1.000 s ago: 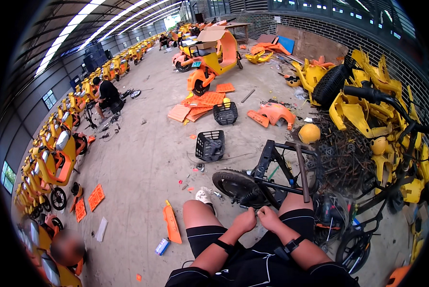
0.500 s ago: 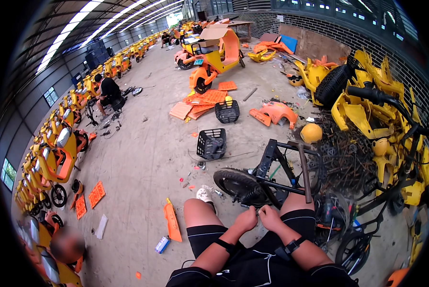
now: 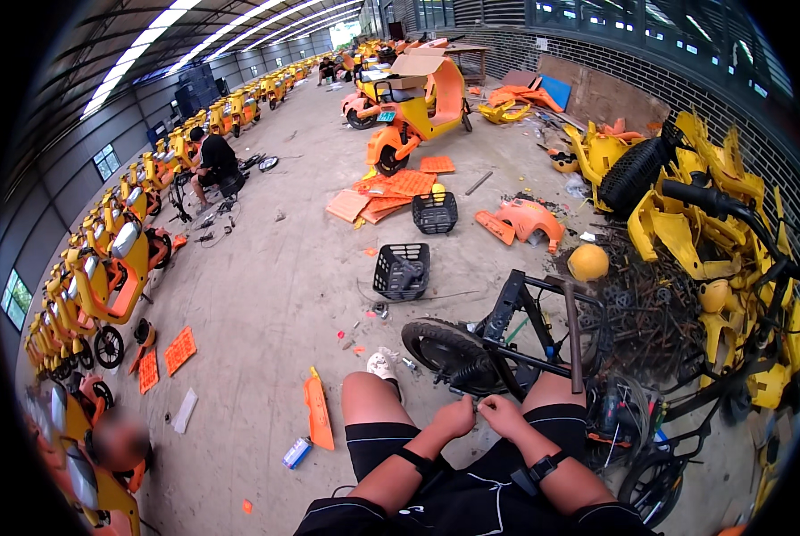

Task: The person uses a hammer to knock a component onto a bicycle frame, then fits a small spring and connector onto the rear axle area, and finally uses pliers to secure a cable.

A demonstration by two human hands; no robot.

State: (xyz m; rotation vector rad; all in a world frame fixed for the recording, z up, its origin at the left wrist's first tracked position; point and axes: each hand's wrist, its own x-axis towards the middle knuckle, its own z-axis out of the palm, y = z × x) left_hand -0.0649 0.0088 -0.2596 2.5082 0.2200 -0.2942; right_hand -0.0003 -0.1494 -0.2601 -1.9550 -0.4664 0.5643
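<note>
My left hand [image 3: 454,416] and my right hand [image 3: 502,415] meet between my knees, both closed with fingertips pinched close together. Whatever small piece they hold is too small to make out. Just beyond them lies a black vehicle frame [image 3: 500,314], with a dark-tyred wheel [image 3: 437,347] at its left end. The hands are close to the lower edge of this wheel and frame; whether they touch it I cannot tell. A brown bar-like part [image 3: 574,344] crosses the frame's right side, above my right knee.
Black baskets [image 3: 402,272] and orange panels [image 3: 380,189] lie ahead. To the right are heaped yellow body panels [image 3: 663,223], dark metal scraps [image 3: 654,308] and a yellow ball-like shell [image 3: 588,263]. Scooters [image 3: 105,277] line the left; a seated person [image 3: 217,165] is near them. A can [image 3: 296,453] lies left of my leg.
The view has turned slightly, so the surroundings sit a little further right and lower. Both hands stay together in nearly the same place, still pinched.
</note>
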